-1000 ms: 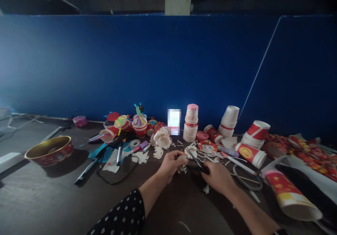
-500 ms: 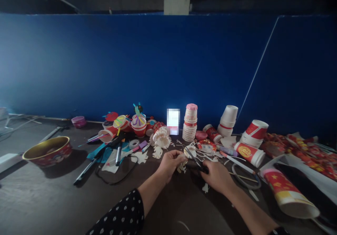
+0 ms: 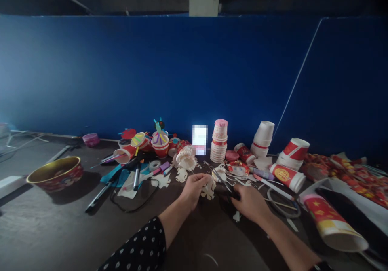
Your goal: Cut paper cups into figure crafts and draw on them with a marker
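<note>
With fingers pinched together, my left hand holds a small cream paper cutout with a ragged, frilled edge. A pair of scissors with dark handles is in my right hand, its blades pointing up and left, just right of the cutout. The blade tips reach over a scalloped white paper piece on the table. Just behind my left hand lie another flat cream cutout and a layered, frilled paper form.
A gold-rimmed bowl stands at left, near markers and a tape roll. Behind are a tall stack of paper cups and a bright pixelated screen. More cups and a large red cup lie at right.
The cutout in my left hand has turned, so more of it shows below my fingers. My right hand keeps hold of the scissors in nearly the same spot.
</note>
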`<action>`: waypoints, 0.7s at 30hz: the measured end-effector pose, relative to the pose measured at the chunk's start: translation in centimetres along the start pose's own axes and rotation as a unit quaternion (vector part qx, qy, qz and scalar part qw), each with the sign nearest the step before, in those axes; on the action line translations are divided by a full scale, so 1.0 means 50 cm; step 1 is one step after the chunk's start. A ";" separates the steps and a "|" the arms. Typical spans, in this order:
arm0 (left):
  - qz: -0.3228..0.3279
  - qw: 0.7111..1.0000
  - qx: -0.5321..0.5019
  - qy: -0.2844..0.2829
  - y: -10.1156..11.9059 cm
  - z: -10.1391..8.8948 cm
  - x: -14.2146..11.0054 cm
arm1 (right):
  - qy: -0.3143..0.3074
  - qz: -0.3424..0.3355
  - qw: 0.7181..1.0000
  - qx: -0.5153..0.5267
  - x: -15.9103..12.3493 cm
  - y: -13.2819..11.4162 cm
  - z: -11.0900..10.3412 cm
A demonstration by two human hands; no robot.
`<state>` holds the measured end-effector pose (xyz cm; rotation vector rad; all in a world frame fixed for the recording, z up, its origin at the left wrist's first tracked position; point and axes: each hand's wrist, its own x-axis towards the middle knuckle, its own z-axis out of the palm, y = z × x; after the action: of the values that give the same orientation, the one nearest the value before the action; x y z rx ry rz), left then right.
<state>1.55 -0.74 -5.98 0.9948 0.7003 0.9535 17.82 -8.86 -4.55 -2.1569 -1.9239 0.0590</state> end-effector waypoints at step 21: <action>0.007 0.999 -0.035 0.005 0.005 0.000 0.001 | 0.009 -0.021 0.999 -0.046 0.000 0.003 -0.001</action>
<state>1.51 -0.65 -5.75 0.9348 0.6648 0.9901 17.95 -8.88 -4.54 -2.1655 -1.9963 -0.0580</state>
